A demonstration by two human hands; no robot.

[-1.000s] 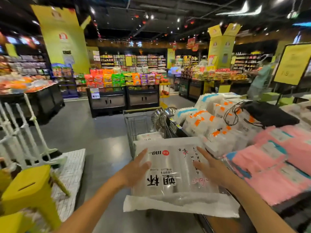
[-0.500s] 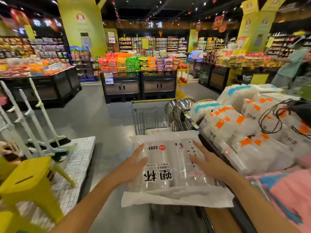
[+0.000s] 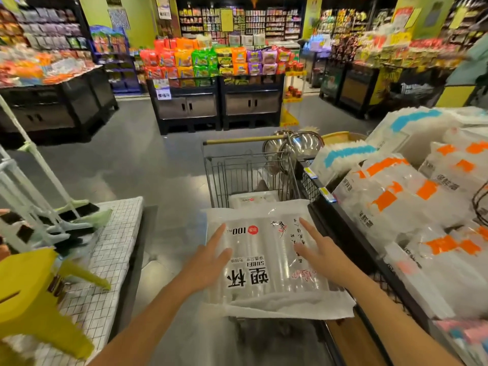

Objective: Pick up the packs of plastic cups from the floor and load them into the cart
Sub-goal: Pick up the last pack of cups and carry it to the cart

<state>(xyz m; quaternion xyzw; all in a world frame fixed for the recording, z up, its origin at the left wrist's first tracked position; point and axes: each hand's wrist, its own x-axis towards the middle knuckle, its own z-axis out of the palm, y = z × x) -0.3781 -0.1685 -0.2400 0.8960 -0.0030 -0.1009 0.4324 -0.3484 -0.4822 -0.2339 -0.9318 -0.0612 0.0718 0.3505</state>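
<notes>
Head view: since half a second ago the scene has slid down and closer, while the pack of plastic cups (image 3: 266, 262) remains over the near end of the cart (image 3: 211, 165), under both hands. The pink packs that filled the near right then now show only at the corner.

The left hand (image 3: 208, 257) lies on the pack's left edge and the right hand (image 3: 322, 252) on its right part. Both are flat, with fingers straight and spread, not curled round it. What bears the pack from below cannot be seen.

The clear pack reads upside down from here: large black "塑杯", "SUBEI" above it, "100 PCS" beside a round red logo, and a line of smaller characters too fine to read.

Farther inside the cart lies a second pack (image 3: 250, 200) with the same red mark. Steel bowls (image 3: 301, 145) hang just beyond the cart's far right corner.

Right of the cart a bench (image 3: 343, 233) carries clear bags with orange labels (image 3: 396, 196) and blue-striped ones (image 3: 343, 154); their print is blurred.

On the left stand a yellow stool (image 3: 29, 294), brooms (image 3: 76, 210) and a tiled platform (image 3: 113, 233). Far across the grey floor (image 3: 148, 165) sits a display of coloured snack bags (image 3: 211, 59).
</notes>
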